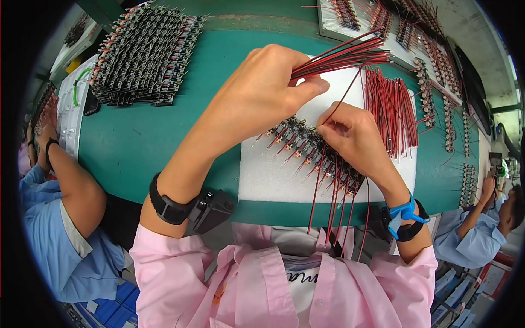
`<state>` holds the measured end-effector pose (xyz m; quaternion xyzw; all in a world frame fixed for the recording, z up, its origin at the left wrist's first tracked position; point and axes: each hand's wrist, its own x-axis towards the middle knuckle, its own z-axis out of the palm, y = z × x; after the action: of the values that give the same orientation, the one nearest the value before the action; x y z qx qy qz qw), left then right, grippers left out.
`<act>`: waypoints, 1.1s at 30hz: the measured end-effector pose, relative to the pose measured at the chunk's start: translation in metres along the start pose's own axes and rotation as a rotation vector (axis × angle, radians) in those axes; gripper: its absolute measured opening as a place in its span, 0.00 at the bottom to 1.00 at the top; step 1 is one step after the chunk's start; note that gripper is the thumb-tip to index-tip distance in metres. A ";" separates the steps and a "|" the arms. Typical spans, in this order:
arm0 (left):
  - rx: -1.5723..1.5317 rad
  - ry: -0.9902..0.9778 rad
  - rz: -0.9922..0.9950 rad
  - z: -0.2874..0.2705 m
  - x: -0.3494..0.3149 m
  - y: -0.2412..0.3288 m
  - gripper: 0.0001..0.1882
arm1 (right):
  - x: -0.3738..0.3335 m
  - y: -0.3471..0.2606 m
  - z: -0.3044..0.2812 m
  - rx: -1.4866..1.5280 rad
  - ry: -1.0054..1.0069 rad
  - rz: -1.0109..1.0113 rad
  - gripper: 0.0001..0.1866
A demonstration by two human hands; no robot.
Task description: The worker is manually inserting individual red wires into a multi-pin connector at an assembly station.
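Note:
My left hand [270,82] is closed round a bundle of thin red and black wires [350,59], whose ends fan out to the right. Fingers pinched, my right hand [355,134] grips one dark wire [345,95] just above a row of small circuit boards [306,143]. The boards stand close together on a white foam sheet [260,186]. Several red and black wires [332,210] hang from the row's right part over the sheet's near edge. Where the pinched wire's lower end meets the boards is hidden by my right fingers.
More red and black wires [389,112] lie on the foam's right side. Stacked circuit boards [147,54] cover the far left of the green mat [128,147]. Rows of small wired parts [425,90] line the right. Co-workers in blue sit left [65,229] and right [470,235].

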<state>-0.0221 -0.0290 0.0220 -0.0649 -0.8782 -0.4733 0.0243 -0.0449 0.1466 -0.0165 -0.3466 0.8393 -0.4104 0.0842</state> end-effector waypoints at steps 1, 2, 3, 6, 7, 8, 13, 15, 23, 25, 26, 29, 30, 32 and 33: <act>-0.002 0.015 0.021 0.001 0.000 -0.001 0.13 | 0.001 0.000 -0.001 -0.009 -0.008 -0.010 0.03; -0.005 0.031 0.042 0.001 0.000 -0.001 0.14 | 0.001 0.000 -0.001 -0.018 -0.016 -0.020 0.03; -0.004 0.028 0.044 0.002 0.000 -0.002 0.14 | 0.001 0.000 -0.001 -0.017 -0.012 -0.019 0.03; -0.016 0.020 0.042 0.001 0.000 -0.002 0.14 | 0.001 0.002 -0.002 -0.011 -0.018 -0.025 0.03; -0.015 0.017 0.044 0.001 0.000 -0.003 0.14 | 0.001 0.002 -0.001 -0.010 -0.014 -0.025 0.03; -0.012 0.020 0.046 0.001 0.000 -0.003 0.14 | 0.001 0.002 -0.001 -0.015 -0.014 -0.027 0.03; -0.038 0.080 0.080 0.000 0.000 -0.004 0.15 | 0.001 -0.001 -0.004 -0.004 -0.029 0.013 0.04; -0.054 0.108 0.095 -0.002 -0.001 -0.003 0.16 | 0.001 0.000 -0.004 0.008 -0.035 0.034 0.04; -0.237 0.149 0.082 -0.011 -0.004 0.009 0.19 | -0.001 0.003 -0.001 -0.040 -0.019 0.010 0.03; -0.226 0.170 0.115 -0.011 -0.005 0.009 0.19 | -0.003 0.002 0.000 -0.025 0.000 0.005 0.03; -0.220 0.181 0.130 -0.011 -0.006 0.009 0.20 | -0.003 0.002 0.000 -0.016 0.009 0.002 0.03; -0.254 0.217 0.165 -0.010 -0.007 0.010 0.20 | -0.002 0.003 0.001 -0.007 0.016 -0.009 0.03; -0.272 0.234 0.183 -0.010 -0.007 0.010 0.20 | -0.002 0.004 0.002 -0.003 0.020 -0.015 0.03; -0.262 0.236 0.186 -0.011 -0.008 0.011 0.20 | -0.002 0.003 0.002 -0.011 0.019 -0.010 0.03; -0.253 0.237 0.191 -0.012 -0.009 0.011 0.19 | -0.001 0.002 0.002 -0.019 0.020 -0.003 0.03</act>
<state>-0.0123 -0.0334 0.0369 -0.0943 -0.7927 -0.5796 0.1638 -0.0441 0.1473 -0.0192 -0.3447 0.8433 -0.4061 0.0718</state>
